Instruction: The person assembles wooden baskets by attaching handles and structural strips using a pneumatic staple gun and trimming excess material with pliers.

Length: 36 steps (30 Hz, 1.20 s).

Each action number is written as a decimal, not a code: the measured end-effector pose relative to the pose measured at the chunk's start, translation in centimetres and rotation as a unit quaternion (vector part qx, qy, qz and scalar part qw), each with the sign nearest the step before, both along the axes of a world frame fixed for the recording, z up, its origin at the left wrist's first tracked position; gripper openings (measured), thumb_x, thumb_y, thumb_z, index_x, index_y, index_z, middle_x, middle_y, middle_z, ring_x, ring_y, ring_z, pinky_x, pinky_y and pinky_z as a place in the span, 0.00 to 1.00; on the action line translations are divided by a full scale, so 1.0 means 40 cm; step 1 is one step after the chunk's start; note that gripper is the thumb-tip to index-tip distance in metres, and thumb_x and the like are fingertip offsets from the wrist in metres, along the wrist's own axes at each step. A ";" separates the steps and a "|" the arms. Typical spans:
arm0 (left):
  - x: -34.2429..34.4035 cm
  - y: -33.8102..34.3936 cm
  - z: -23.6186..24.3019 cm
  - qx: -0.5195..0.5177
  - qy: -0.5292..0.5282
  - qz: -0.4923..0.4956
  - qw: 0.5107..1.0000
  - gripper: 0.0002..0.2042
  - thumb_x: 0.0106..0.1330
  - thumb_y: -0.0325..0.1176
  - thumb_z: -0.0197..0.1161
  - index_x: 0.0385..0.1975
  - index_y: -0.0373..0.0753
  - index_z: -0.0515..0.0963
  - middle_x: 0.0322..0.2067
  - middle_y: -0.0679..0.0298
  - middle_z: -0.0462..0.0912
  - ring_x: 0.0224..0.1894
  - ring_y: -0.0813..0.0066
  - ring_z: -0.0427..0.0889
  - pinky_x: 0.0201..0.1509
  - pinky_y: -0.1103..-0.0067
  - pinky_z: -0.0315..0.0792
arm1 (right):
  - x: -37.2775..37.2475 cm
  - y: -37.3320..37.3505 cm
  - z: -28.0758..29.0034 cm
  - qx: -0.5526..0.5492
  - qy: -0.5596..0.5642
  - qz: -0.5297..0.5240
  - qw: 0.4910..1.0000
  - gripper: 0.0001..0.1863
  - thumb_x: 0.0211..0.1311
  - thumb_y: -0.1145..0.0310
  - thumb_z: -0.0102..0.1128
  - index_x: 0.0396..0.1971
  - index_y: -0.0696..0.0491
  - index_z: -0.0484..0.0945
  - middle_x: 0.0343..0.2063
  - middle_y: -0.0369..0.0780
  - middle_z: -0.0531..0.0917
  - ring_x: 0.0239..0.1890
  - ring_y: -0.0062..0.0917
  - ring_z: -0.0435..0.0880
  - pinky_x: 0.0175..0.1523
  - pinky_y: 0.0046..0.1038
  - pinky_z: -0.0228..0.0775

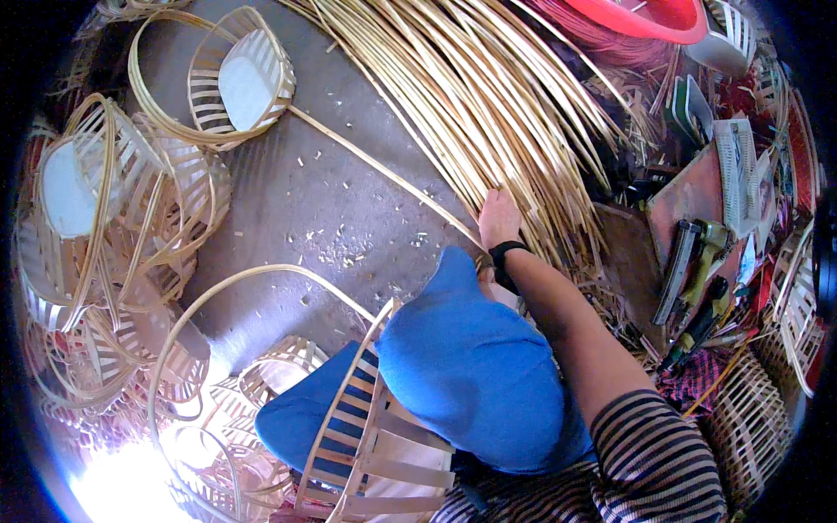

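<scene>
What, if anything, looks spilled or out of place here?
Scraps litter the floor left of the strips, like loose offcuts. Baskets at far left lie in a tilted jumble. No damage stands out.

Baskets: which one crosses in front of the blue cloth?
The basket at bottom centre: it alone crosses in front of the blue cloth; the others lie farther left or right.

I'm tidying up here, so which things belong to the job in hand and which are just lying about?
Seemingly in use:
cane strips, at the right hand
wooden basket by the legs

Apparently lying about:
red tub
white plastic basket
</scene>
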State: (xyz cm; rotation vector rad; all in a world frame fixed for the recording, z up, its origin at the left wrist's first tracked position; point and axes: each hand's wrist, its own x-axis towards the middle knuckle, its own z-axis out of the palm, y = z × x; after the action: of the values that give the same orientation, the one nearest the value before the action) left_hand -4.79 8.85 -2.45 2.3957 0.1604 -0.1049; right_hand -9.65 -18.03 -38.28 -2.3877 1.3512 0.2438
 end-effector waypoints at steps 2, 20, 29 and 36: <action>0.006 -0.001 -0.004 -0.003 -0.001 0.000 1.000 0.12 0.59 0.38 0.42 0.24 0.35 0.65 0.15 0.69 0.63 0.18 0.85 0.60 0.21 0.87 0.54 | 0.005 0.004 0.013 -0.001 0.029 -0.008 1.000 0.06 0.47 0.73 0.46 0.27 0.57 0.68 0.28 0.46 0.69 0.33 0.33 0.72 0.38 0.30 0.67; -0.068 0.023 0.003 -0.062 -0.010 -0.038 0.997 0.11 0.59 0.36 0.43 0.23 0.35 0.66 0.14 0.70 0.64 0.17 0.87 0.60 0.20 0.88 0.54 | -0.124 -0.167 0.057 0.258 -0.319 -0.086 0.908 0.16 0.53 0.61 0.46 0.29 0.61 0.69 0.15 0.41 0.72 0.19 0.24 0.71 0.25 0.24 0.62; -0.072 0.003 -0.005 -0.078 -0.020 -0.155 0.985 0.10 0.58 0.34 0.45 0.22 0.33 0.68 0.12 0.70 0.63 0.16 0.87 0.60 0.19 0.87 0.53 | -0.236 -0.153 0.194 0.203 -0.335 -0.123 0.912 0.12 0.55 0.66 0.43 0.33 0.59 0.71 0.21 0.42 0.77 0.20 0.23 0.75 0.27 0.23 0.65; -0.026 -0.120 -0.008 -0.030 0.023 -0.242 0.969 0.09 0.55 0.32 0.51 0.20 0.32 0.69 0.12 0.70 0.64 0.19 0.87 0.59 0.20 0.86 0.56 | -0.240 -0.229 0.173 -0.103 -0.244 0.008 0.964 0.11 0.54 0.66 0.46 0.27 0.60 0.67 0.17 0.38 0.74 0.21 0.19 0.74 0.25 0.22 0.64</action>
State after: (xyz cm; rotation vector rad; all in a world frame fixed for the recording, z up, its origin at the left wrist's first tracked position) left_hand -5.81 4.05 -2.76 2.3254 -0.4056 -0.3860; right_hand -19.26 -27.19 -31.34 -2.3986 1.1637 -0.4782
